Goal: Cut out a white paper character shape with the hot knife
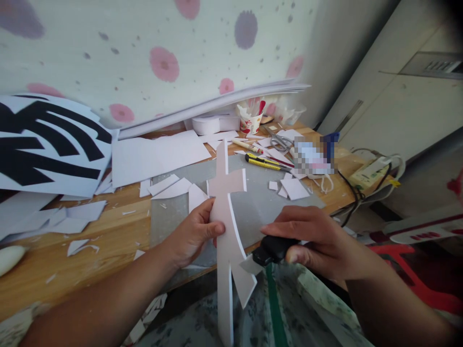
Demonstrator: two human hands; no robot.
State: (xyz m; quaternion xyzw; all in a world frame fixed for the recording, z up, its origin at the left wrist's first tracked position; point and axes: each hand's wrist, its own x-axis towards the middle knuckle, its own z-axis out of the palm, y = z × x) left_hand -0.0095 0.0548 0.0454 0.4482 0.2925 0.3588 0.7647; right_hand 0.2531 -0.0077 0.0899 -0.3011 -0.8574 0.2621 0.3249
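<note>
A white foam-board cutout, long and branched like a character stroke, is held upright over the table's front edge. My left hand pinches its middle between thumb and fingers. On the right, my right hand grips a black-handled tool. A pale flat piece sticks out from the tool's left end and meets the cutout's lower right branch. Whether that piece is a blade I cannot tell.
A grey cutting mat lies on the wooden table with white scraps. Behind are a yellow cutter, scissors and a paper cup. A black-patterned sheet is at left, cables at right.
</note>
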